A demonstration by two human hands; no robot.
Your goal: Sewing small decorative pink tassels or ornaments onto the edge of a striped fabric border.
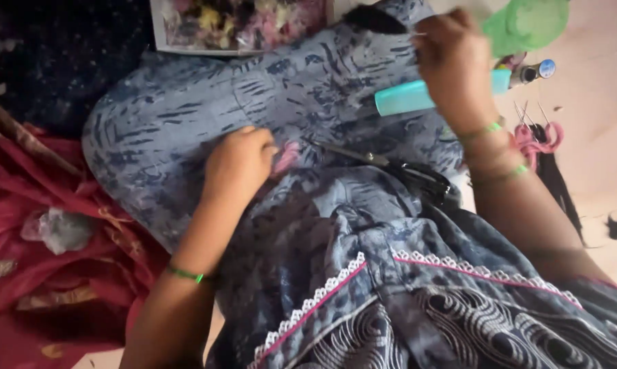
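I see the left hand (238,164) closed on pink cloth (286,158), scissors (390,167) just right, lying crosswise (right hand (452,65) gripping thread, approx.).

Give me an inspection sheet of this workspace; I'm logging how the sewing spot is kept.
Surface: blue-grey patterned cloth draped over the lap; pale floor beyond.
Job's things: pink piece under the left hand; teal tube behind the right hand.
Clutter: scissors on the cloth; thread spool, pink yarn, dark hair strands, green cloth.
Grippers: left hand closed on the pink piece; right hand's grip unclear.
Cables: nothing seen.
Surroundings: red fabric, floral box.
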